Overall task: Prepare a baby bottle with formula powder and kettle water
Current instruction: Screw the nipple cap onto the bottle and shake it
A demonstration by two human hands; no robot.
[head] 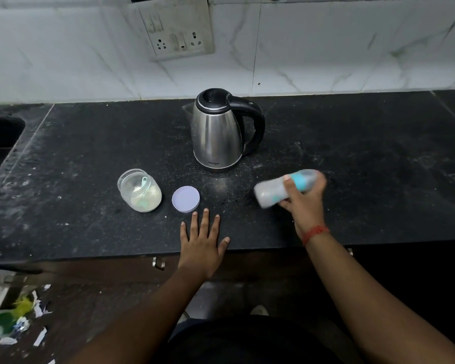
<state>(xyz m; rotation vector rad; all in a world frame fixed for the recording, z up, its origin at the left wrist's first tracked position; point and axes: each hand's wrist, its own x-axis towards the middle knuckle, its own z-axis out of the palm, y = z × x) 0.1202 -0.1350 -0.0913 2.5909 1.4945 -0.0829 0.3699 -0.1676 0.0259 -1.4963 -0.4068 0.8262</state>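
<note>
The right hand (304, 199) clenches its grip on the blurred, sideways baby bottle (286, 187), likely mixing formula; the left hand (202, 239) rests released on the desk (90, 227), steadying.

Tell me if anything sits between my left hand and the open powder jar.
Nothing blocks it. The left hand lies flat on the black counter; the round lilac lid sits just ahead, right of the clear glass powder jar.

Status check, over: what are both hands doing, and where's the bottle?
Left hand flat on counter, empty. Right hand gripping baby bottle, tilted, motion-blurred. Formula jar open, lid beside it. Kettle unobstructed.
</note>
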